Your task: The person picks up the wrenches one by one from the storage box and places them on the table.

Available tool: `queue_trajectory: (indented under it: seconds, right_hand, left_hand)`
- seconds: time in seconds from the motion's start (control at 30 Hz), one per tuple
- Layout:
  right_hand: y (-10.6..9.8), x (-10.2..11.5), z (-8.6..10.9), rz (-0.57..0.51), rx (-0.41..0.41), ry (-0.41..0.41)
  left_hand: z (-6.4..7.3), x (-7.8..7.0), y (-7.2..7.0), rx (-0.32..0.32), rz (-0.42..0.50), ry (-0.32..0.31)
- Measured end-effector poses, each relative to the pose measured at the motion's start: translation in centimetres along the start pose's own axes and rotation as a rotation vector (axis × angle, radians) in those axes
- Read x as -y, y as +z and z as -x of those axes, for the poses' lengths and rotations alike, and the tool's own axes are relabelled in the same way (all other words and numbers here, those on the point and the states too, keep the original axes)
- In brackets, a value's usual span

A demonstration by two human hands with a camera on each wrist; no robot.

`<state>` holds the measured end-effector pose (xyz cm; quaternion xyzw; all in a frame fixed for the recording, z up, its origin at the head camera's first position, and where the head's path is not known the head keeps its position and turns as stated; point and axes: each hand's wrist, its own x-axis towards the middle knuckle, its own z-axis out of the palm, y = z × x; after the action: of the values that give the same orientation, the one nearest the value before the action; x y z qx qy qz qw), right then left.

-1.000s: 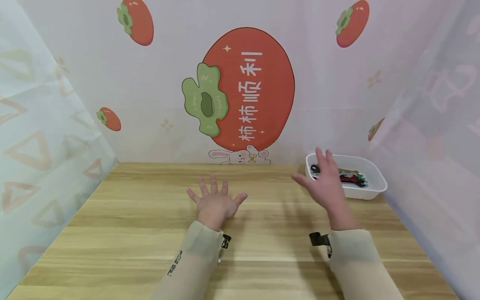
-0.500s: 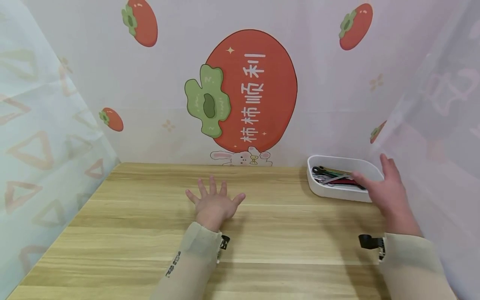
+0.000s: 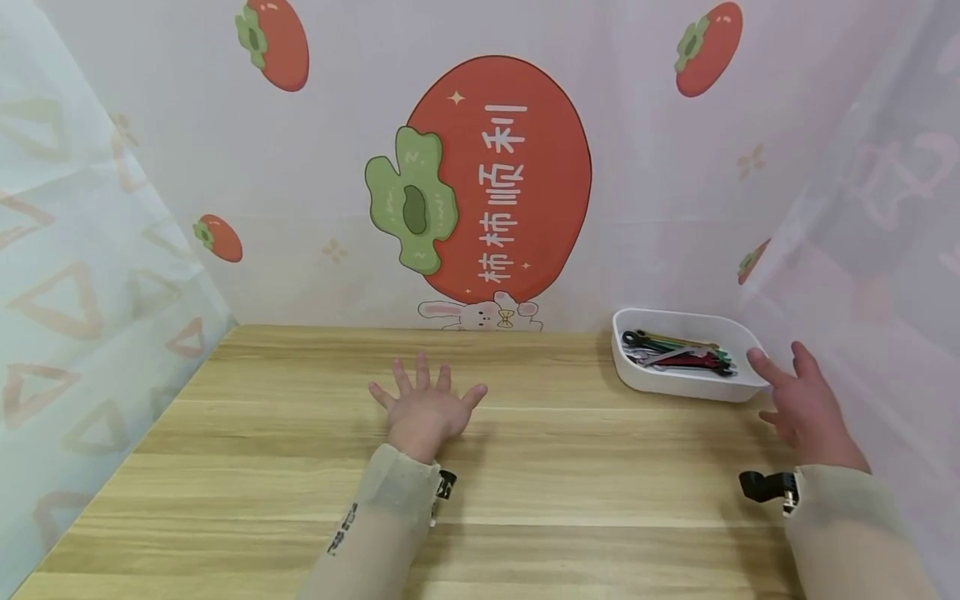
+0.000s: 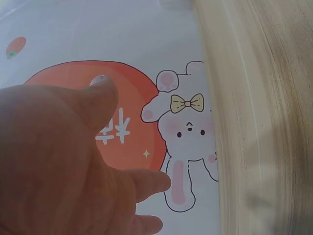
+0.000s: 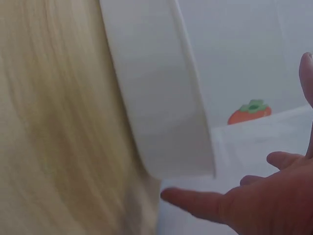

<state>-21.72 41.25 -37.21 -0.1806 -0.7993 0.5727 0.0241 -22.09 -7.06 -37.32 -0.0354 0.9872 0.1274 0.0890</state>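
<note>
We see a shallow white plastic tray with rounded corners (image 3: 678,385) standing at the far right of the light wood-grain desk (image 3: 540,483), close to the pale printed backdrop (image 3: 315,175). Inside it lies a loose pile of slim wrenches in gold, green, black, silver and red (image 3: 675,353), several of them crossing one another, with a black ring end at the left of the heap. The person's right hand (image 3: 813,412) is just beside the tray's right end, its fingers extended and parted; from the head view a fingertip overlaps the rim (we cannot tell from there whether it touches, though the right wrist view shows that finger short of the tray's corner). The left hand (image 3: 426,414) is well apart from the tray, left of the desk's middle, back upward, all its fingers fanned out and straight; we cannot tell whether its palm meets the wood. Both forearms wear light beige sleeves (image 3: 375,533). Behind the desk we see a big red persimmon print (image 3: 540,192) with white characters, and a white cartoon rabbit (image 3: 478,315) below it.
</note>
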Motion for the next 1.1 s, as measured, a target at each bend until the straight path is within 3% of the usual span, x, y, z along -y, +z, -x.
queue_trajectory:
  seconds: [0.1,0.23,0.53,0.67,0.87,1.1]
  right_hand:
    - [0.1,-0.9,-0.6,-0.136,0.024,0.01]
    - [0.0,-1.7,-1.1,-0.226,0.063,0.014]
    - [-0.2,-3.5,-3.0,-0.138,0.138,-0.027]
    - [-0.1,-4.3,-3.8,-0.213,0.171,-0.053]
    - [0.1,-4.7,-3.9,-0.391,0.202,0.005]
    - [-0.5,-3.9,-3.2,-0.479,0.24,0.074]
  left_hand:
    - [-0.1,0.2,0.0,-0.002,0.004,0.002]
    - [-0.1,0.2,0.1,-0.006,0.007,0.005]
    - [-0.2,0.3,0.1,0.001,0.016,0.001]
    - [-0.1,0.4,0.1,0.003,0.021,0.0]
    - [0.0,0.5,-0.1,-0.001,0.015,-0.005]
    - [0.1,0.2,-0.3,-0.007,0.016,-0.001]
